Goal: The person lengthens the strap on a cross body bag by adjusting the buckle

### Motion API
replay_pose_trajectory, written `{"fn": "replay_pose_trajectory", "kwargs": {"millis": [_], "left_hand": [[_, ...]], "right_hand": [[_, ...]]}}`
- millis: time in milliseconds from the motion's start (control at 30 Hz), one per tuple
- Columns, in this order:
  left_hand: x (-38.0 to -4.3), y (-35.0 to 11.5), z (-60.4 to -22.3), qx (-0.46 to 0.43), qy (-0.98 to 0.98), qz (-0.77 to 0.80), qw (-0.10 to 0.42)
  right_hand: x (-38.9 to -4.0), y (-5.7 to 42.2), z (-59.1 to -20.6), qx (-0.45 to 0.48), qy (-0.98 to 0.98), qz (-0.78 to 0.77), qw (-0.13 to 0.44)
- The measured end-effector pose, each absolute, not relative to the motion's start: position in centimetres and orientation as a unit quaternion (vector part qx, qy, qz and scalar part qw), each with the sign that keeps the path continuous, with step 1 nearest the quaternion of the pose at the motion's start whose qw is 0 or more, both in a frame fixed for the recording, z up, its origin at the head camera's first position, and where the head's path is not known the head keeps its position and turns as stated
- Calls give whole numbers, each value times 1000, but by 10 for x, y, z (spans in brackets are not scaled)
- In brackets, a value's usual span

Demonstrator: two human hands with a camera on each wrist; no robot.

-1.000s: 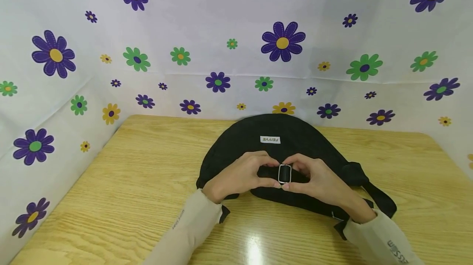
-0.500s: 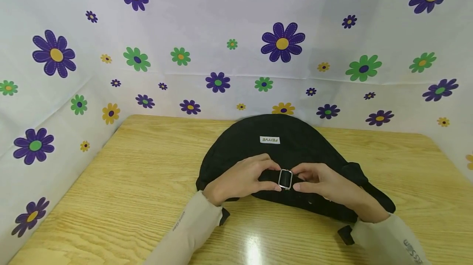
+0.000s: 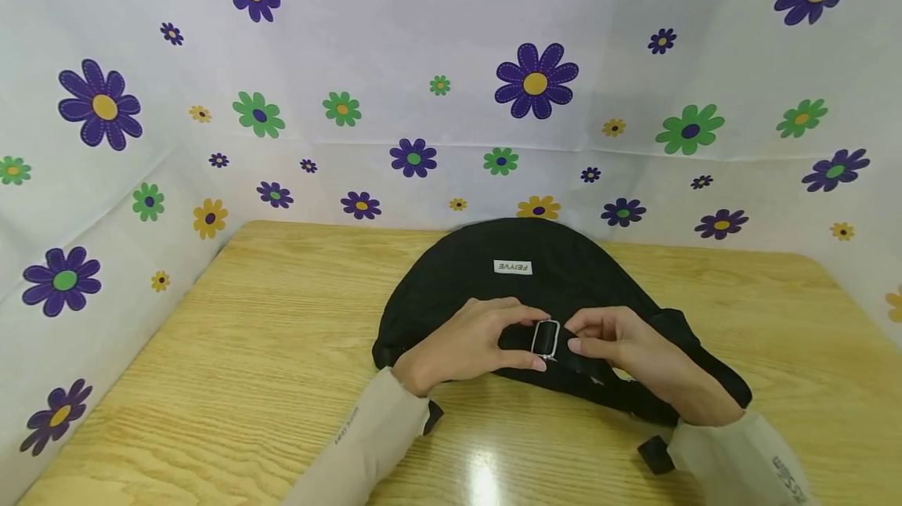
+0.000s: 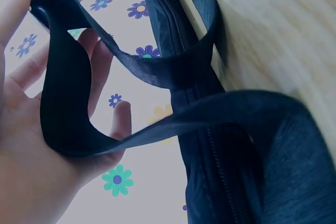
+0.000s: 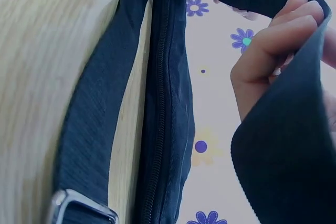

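A black crescent-shaped bag (image 3: 451,279) with a white label (image 3: 513,267) lies on the table. In front of it, my left hand (image 3: 468,343) pinches a silver rectangular slider buckle (image 3: 556,340) between thumb and forefinger. Black webbing strap (image 4: 65,87) runs through the buckle and hangs in a loop across the left palm. Just right of the buckle, my right hand (image 3: 637,357) pinches the strap with thumb and curled fingers. The right wrist view shows the strap (image 5: 289,129) draped beside those fingers and the bag's zipper (image 5: 160,103) behind.
The wooden table (image 3: 282,294) stands against a white flower-print cloth (image 3: 437,36). Another metal buckle (image 5: 62,198) sits on a lower strap section in the right wrist view. A black strap piece (image 3: 657,455) lies near the right sleeve.
My right hand has moved off the buckle's right edge, slightly right and down, and now pinches the strap there. The left hand stays on the buckle, which has shifted slightly lower.
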State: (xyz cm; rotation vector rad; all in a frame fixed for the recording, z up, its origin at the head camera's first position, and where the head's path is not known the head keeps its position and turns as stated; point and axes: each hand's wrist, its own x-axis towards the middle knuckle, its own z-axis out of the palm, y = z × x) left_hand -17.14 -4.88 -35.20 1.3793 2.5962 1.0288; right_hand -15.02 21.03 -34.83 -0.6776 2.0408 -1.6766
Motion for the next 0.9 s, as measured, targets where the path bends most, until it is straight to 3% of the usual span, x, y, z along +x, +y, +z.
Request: {"fn": "replay_pose_trajectory", "kwargs": {"millis": [900], "left_hand": [[-172, -53, -352, 440, 798, 411, 32]], "right_hand": [[-151, 205, -354, -241, 712, -637, 170]]}}
